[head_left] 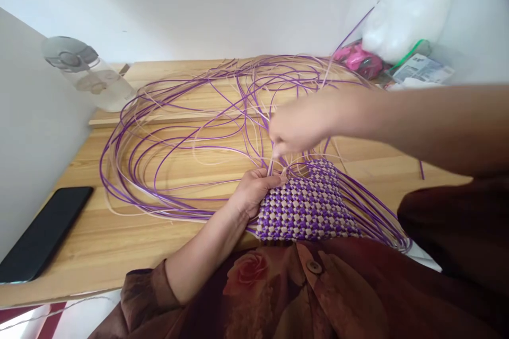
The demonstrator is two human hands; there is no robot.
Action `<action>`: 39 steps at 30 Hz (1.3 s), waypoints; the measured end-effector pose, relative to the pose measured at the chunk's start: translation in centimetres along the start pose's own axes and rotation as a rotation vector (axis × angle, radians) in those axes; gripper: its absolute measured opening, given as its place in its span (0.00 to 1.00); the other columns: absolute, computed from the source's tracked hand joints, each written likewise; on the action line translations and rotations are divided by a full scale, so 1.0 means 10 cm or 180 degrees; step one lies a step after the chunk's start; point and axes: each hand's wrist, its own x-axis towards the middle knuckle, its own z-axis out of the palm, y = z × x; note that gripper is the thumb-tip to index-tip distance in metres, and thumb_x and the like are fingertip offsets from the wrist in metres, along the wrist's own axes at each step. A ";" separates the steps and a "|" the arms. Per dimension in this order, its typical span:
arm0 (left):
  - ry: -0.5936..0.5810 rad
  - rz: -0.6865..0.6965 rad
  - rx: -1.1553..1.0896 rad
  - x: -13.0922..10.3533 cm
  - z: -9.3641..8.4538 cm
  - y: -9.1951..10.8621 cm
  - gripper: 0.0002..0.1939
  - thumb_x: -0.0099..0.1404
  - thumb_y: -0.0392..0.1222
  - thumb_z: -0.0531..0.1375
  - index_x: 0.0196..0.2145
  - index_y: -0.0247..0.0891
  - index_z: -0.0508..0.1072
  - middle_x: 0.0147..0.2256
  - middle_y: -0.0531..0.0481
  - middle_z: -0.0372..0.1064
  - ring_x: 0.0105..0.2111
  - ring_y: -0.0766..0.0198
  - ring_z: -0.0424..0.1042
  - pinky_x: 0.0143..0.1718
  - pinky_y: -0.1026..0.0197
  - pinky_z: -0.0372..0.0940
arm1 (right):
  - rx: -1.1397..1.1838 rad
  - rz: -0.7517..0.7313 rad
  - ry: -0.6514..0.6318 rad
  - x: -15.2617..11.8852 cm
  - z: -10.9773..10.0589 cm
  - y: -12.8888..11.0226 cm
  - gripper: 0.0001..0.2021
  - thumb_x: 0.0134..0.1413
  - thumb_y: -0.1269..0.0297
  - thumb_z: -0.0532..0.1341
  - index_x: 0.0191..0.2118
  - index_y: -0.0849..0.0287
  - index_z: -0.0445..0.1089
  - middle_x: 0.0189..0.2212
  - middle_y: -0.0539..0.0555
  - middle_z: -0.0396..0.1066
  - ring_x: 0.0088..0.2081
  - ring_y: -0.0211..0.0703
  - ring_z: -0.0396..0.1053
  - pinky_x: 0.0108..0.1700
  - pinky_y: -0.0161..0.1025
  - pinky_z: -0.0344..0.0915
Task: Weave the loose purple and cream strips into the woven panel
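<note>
Purple and tan woven piece sits at four o'clock from the middle of the view, close to the person's tummy. It has a bumpy checked look, like a tiny game board. The left hand is at six o'clock, just under the middle. Its thumb lies on top of the woven piece, at the ten o'clock side, and its fingers go under, so it is pinching the edge. The right hand is at two o'clock, a little above the left hand. Its fingers are curled in, but it is blurry, so I can't tell if it is pinching a strip. Pale strips show between the two hands.

Long purple and tan strips make big messy loops on the wooden table, from eight o'clock around to one o'clock. More strips hang out of the woven piece at four o'clock.

A black phone lies flat at eight o'clock. A clear bottle with a gray lid is at ten o'clock. At two o'clock, something pink sits next to a white plastic bag.
</note>
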 end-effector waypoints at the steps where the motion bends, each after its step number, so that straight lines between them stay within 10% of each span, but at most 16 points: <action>1: -0.0003 0.0021 0.0004 0.00 0.00 0.00 0.12 0.42 0.37 0.72 0.24 0.31 0.76 0.22 0.50 0.73 0.21 0.69 0.68 0.28 0.64 0.60 | 0.0049 -0.0089 -0.0434 -0.04 0.03 -0.03 0.07 0.49 0.64 0.67 0.27 0.63 0.74 0.21 0.48 0.70 0.25 0.35 0.66 0.31 0.34 0.62; 3: -0.0047 0.0045 0.0038 -0.01 0.01 0.00 0.12 0.43 0.37 0.73 0.24 0.31 0.76 0.22 0.51 0.72 0.21 0.69 0.67 0.27 0.64 0.60 | 0.0321 -0.0275 -0.0979 -0.13 0.11 -0.09 0.04 0.51 0.69 0.64 0.28 0.61 0.76 0.21 0.47 0.71 0.24 0.34 0.65 0.28 0.33 0.57; 8: -0.0125 0.0284 0.0191 -0.01 -0.02 -0.01 0.13 0.45 0.37 0.73 0.29 0.31 0.78 0.26 0.49 0.74 0.27 0.65 0.72 0.35 0.61 0.64 | 0.0840 -0.0911 -0.0118 -0.24 0.37 -0.15 0.06 0.53 0.73 0.61 0.29 0.63 0.75 0.25 0.50 0.72 0.29 0.34 0.66 0.33 0.33 0.56; 16: -0.0577 -0.0134 0.0308 -0.09 -0.12 0.14 0.13 0.50 0.37 0.71 0.35 0.31 0.78 0.29 0.47 0.75 0.28 0.64 0.73 0.34 0.61 0.65 | 0.1273 -0.1113 -0.0205 -0.10 0.43 -0.05 0.05 0.53 0.74 0.62 0.30 0.63 0.75 0.25 0.49 0.72 0.29 0.34 0.66 0.33 0.31 0.57; 33: 0.0459 0.0457 -0.0068 0.01 -0.01 -0.07 0.17 0.44 0.34 0.73 0.34 0.36 0.78 0.34 0.48 0.78 0.37 0.57 0.76 0.48 0.54 0.66 | 0.0849 -0.1628 -0.0611 0.11 0.53 -0.12 0.08 0.55 0.73 0.59 0.27 0.61 0.71 0.24 0.48 0.68 0.27 0.33 0.61 0.30 0.34 0.50; 39: 0.0075 0.0352 0.0079 0.00 -0.05 -0.02 0.10 0.48 0.36 0.70 0.30 0.34 0.78 0.31 0.48 0.78 0.33 0.61 0.75 0.41 0.59 0.65 | 0.0744 -0.0584 0.0286 -0.26 0.40 -0.25 0.11 0.64 0.66 0.54 0.31 0.62 0.69 0.26 0.51 0.68 0.28 0.35 0.61 0.31 0.36 0.50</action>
